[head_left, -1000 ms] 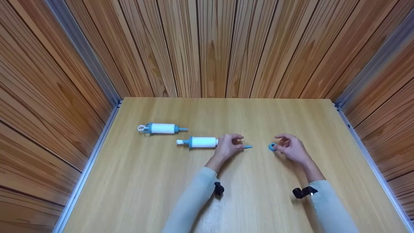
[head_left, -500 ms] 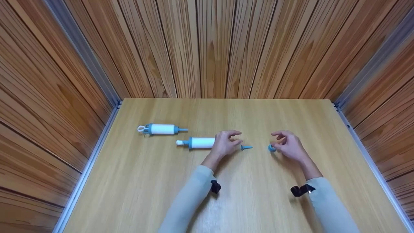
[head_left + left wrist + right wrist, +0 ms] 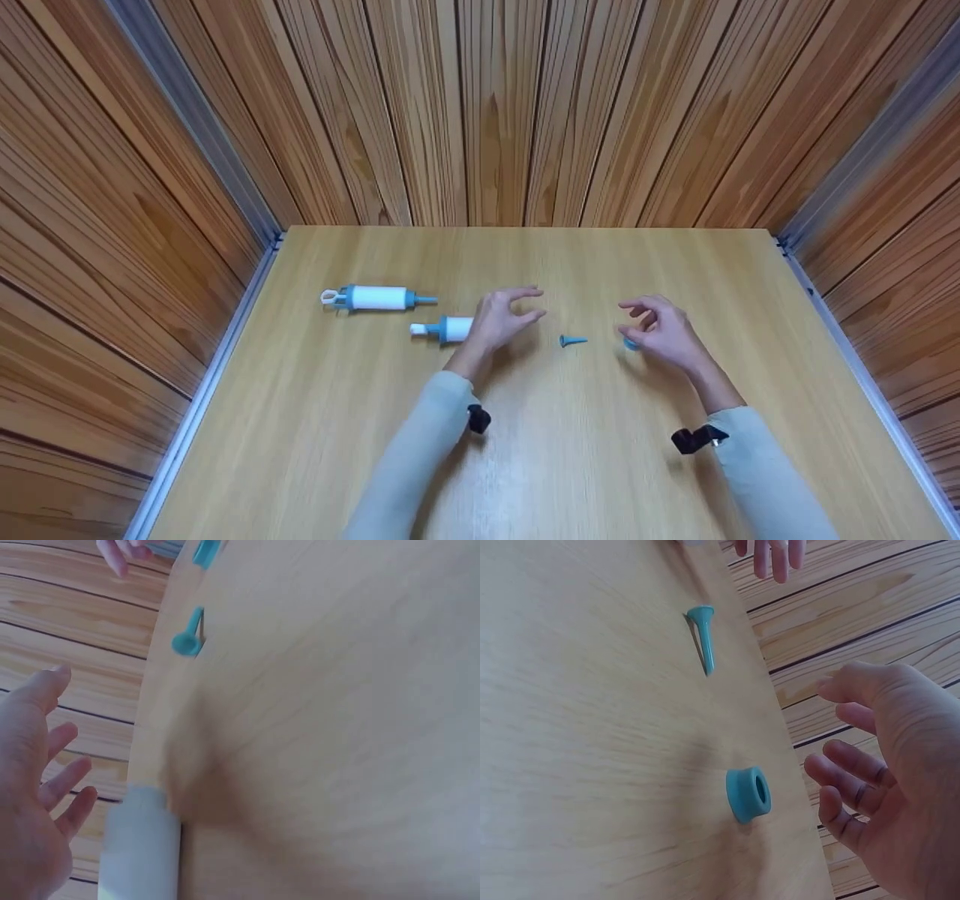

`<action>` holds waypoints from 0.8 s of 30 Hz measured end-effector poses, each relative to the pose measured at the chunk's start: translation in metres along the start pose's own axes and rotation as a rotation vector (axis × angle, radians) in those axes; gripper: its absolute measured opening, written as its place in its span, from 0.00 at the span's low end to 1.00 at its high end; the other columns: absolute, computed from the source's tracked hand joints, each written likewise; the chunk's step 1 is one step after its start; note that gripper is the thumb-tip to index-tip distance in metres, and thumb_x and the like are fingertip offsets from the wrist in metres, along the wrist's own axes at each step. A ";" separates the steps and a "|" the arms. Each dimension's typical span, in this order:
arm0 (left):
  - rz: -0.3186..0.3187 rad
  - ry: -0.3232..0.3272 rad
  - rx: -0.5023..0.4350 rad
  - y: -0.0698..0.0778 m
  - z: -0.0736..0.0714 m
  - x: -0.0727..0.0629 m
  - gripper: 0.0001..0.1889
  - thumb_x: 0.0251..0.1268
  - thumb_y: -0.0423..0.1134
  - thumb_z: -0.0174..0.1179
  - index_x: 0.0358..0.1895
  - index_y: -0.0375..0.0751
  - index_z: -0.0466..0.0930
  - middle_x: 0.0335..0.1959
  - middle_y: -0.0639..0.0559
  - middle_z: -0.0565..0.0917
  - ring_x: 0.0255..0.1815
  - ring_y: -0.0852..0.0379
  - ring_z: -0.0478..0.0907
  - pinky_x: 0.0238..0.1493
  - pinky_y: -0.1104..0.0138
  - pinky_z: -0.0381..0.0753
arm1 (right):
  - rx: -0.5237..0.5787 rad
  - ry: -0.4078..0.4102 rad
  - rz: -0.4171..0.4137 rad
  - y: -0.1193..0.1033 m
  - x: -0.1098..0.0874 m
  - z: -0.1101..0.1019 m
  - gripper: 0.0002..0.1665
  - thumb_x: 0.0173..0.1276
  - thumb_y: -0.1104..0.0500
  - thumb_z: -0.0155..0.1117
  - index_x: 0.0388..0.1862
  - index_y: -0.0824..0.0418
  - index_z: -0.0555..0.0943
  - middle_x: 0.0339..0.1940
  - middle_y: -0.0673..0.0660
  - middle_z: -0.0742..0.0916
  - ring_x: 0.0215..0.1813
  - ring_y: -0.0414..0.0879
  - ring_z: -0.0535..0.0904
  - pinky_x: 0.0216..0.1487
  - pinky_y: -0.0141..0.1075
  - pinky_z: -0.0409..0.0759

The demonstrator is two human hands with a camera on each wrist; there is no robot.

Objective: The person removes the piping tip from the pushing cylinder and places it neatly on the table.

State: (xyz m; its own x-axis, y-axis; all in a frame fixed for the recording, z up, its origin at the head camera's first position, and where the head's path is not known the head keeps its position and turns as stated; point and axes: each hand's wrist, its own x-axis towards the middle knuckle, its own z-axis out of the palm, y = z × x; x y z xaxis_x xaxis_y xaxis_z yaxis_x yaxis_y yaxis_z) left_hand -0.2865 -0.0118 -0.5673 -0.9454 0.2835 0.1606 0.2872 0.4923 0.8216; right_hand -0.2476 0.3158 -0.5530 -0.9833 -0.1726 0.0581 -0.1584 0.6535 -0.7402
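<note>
My left hand (image 3: 496, 322) hovers with spread, relaxed fingers over a white cylinder with a blue collar (image 3: 457, 329), hiding its right part. The cylinder's bare white neck (image 3: 144, 799) shows in the left wrist view. To the right, a blue tapered nozzle (image 3: 573, 340) with a flared end lies on the table. My right hand (image 3: 664, 330) is raised above a blue ring-shaped cap (image 3: 748, 794), fingers loosely bent and holding nothing. That cap rests on the table, partly behind the thumb in the head view.
A second white cylinder (image 3: 379, 298) lies behind to the left, with a blue nozzle on one end and a white looped handle on the other. Wood-panelled walls (image 3: 495, 112) with grey metal corner posts enclose the table (image 3: 585, 465) at the back and sides.
The left hand has let go of the nozzle and moved left over the cylinder. The right hand has released the ring-shaped cap onto the table and lifted slightly.
</note>
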 end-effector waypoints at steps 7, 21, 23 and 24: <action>-0.024 0.027 0.051 -0.005 -0.018 -0.001 0.21 0.80 0.44 0.72 0.71 0.52 0.89 0.76 0.48 0.87 0.79 0.43 0.84 0.77 0.46 0.85 | -0.001 -0.004 -0.057 -0.012 0.003 0.008 0.27 0.77 0.61 0.76 0.72 0.66 0.84 0.65 0.72 0.87 0.56 0.59 0.87 0.50 0.27 0.81; -0.032 0.057 0.103 -0.025 -0.054 -0.004 0.22 0.80 0.44 0.72 0.72 0.49 0.87 0.77 0.45 0.86 0.83 0.41 0.80 0.84 0.43 0.78 | 0.005 -0.033 -0.147 -0.039 0.013 0.027 0.27 0.75 0.60 0.78 0.71 0.62 0.86 0.69 0.68 0.88 0.68 0.67 0.85 0.62 0.58 0.84; -0.032 0.068 0.109 -0.028 -0.059 -0.006 0.22 0.79 0.44 0.73 0.72 0.49 0.88 0.76 0.45 0.87 0.82 0.41 0.80 0.84 0.44 0.78 | 0.009 -0.036 -0.155 -0.043 0.013 0.030 0.29 0.74 0.60 0.78 0.72 0.62 0.86 0.70 0.68 0.88 0.70 0.67 0.83 0.64 0.65 0.83; -0.031 0.073 0.110 -0.030 -0.062 -0.006 0.23 0.78 0.43 0.73 0.72 0.49 0.88 0.76 0.45 0.87 0.82 0.41 0.81 0.84 0.44 0.78 | 0.011 -0.038 -0.158 -0.045 0.013 0.032 0.29 0.74 0.59 0.79 0.72 0.61 0.86 0.70 0.68 0.87 0.71 0.68 0.82 0.65 0.67 0.83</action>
State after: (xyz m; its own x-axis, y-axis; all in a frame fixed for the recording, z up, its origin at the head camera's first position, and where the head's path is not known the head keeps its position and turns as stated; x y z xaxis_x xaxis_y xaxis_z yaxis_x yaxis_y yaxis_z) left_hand -0.2986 -0.0795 -0.5589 -0.9616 0.2081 0.1791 0.2693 0.5879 0.7628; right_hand -0.2501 0.2608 -0.5405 -0.9420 -0.3006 0.1491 -0.3096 0.6077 -0.7313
